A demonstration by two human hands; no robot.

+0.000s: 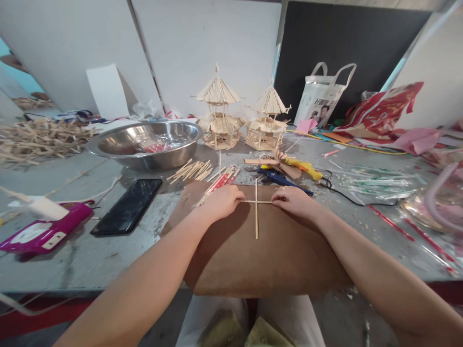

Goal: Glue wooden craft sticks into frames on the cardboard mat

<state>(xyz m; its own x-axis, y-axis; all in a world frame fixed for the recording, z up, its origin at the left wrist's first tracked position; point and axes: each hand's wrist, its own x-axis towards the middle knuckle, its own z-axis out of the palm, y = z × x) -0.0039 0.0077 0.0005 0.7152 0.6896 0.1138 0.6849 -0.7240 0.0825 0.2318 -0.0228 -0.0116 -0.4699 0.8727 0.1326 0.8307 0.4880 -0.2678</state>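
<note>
Two thin wooden sticks form a cross on a brown board (pixel 267 262) in front of me. One, the upright stick (pixel 256 221), points toward me. Across it lies the crosswise stick (pixel 249 201). My left hand (pixel 226 198) pinches the left end of the crosswise stick, and my right hand (pixel 292 200) pinches its right end. Beside my left hand lie chopsticks in red-and-white wrappers (pixel 222 179) and a loose pile of bare sticks (pixel 191 170). Just beyond my right hand are a blue tool (pixel 282 180) and a yellow-handled tool (pixel 304 168) with a cord.
Two stick-built pagodas (pixel 218 113) stand at the back. A steel basin (pixel 144 142), a black phone (pixel 126 207) and a purple power strip (pixel 47 229) are on the left. To the right lie clear plastic wrappers (pixel 379 183); a white bag (pixel 318 99) stands behind.
</note>
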